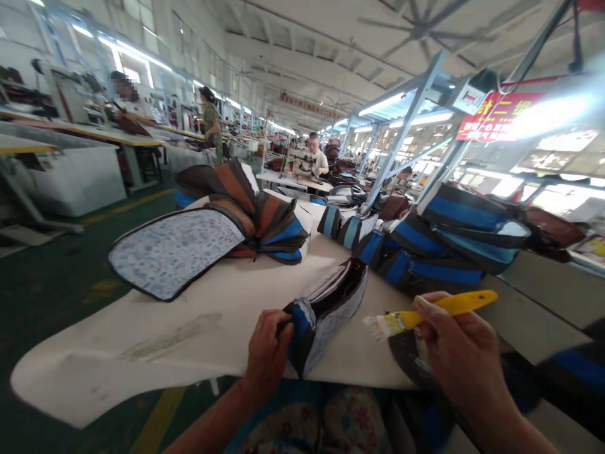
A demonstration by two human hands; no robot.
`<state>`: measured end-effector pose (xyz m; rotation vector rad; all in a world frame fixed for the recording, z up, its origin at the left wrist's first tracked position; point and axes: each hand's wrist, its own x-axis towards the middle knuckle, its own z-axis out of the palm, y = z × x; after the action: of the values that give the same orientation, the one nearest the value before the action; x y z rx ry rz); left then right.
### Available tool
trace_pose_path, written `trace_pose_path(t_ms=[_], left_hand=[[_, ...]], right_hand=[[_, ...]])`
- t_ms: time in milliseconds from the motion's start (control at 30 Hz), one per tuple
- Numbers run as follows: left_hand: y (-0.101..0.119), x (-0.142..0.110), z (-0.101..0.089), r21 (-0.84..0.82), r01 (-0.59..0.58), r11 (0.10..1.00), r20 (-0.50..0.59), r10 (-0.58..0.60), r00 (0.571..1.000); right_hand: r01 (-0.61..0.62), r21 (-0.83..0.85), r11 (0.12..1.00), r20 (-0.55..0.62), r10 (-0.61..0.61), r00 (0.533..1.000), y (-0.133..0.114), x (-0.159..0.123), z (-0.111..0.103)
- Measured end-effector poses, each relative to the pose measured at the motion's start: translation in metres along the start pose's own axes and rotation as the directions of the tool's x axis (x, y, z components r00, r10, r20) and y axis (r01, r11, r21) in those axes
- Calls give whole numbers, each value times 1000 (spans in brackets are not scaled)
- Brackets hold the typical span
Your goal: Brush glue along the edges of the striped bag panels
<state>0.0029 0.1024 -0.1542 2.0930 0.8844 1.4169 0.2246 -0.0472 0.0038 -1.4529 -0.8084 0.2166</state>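
Observation:
My left hand (267,353) is closed on the near end of a blue and black fabric bag piece (326,312) with a pale printed lining, holding it up on edge over the white table (165,340). My right hand (456,353) is closed on a yellow-handled brush (425,315). Its pale bristles point left, a short way from the bag piece. Under my right hand sits a dark round container (409,356), partly hidden.
A stack of brown, orange and blue bag panels (246,214) lies farther back, with one lining panel (174,252) spread open. Blue striped bag parts (449,246) pile up at the right. Other people work at benches behind. A green floor lies to the left.

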Motion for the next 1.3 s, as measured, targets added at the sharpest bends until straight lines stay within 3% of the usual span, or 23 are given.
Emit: trace_pose_path(t_ms=[100, 200, 333, 467, 567, 633, 733, 833, 900, 967, 1033, 1100, 1200, 1300], left_hand=[[11, -11, 5, 38, -71, 997, 52, 69, 996], [22, -7, 19, 111, -41, 993, 19, 39, 999], [27, 14, 29, -56, -55, 997, 19, 56, 998], [40, 41, 12, -339, 32, 940, 198, 38, 979], [58, 56, -8, -403, 117, 908, 349, 35, 936], [69, 61, -18, -426, 158, 891, 394, 26, 919], [78, 61, -23, -461, 193, 866, 412, 15, 911], [79, 61, -23, -480, 220, 850, 408, -6, 913], [78, 62, -23, -483, 239, 843, 401, -30, 916], [76, 63, -23, -480, 251, 840, 399, -46, 916], [75, 65, -23, -480, 251, 840, 401, -45, 915], [74, 66, -22, -481, 240, 844, 396, -35, 918], [73, 66, -22, -479, 215, 851, 381, -19, 924], [70, 72, -26, -506, 184, 843, 403, 42, 914]], right_hand=[[-25, -12, 1000, -22, 24, 999, 3, -7, 8], [-46, 8, 999, -10, 46, 999, 7, -11, 15], [17, 5, 1000, 4, -17, 1000, 7, -10, 19], [157, -63, 986, 6, -157, 988, -11, -4, 23], [265, -27, 964, 78, -262, 962, -28, -2, 36], [314, -12, 949, 169, -308, 936, -35, 0, 48], [437, -126, 891, 255, -396, 882, -42, 7, 62], [569, -282, 772, 203, -532, 822, -46, 15, 65], [573, -278, 771, 166, -549, 819, -49, 16, 63], [572, -230, 787, 219, -531, 819, -51, 13, 62], [626, -242, 742, 304, -554, 775, -51, 9, 63], [679, -296, 672, 309, -605, 733, -50, 6, 64], [677, -297, 674, 244, -632, 736, -51, 3, 67], [680, -270, 682, 302, -610, 732, -53, 5, 65]])
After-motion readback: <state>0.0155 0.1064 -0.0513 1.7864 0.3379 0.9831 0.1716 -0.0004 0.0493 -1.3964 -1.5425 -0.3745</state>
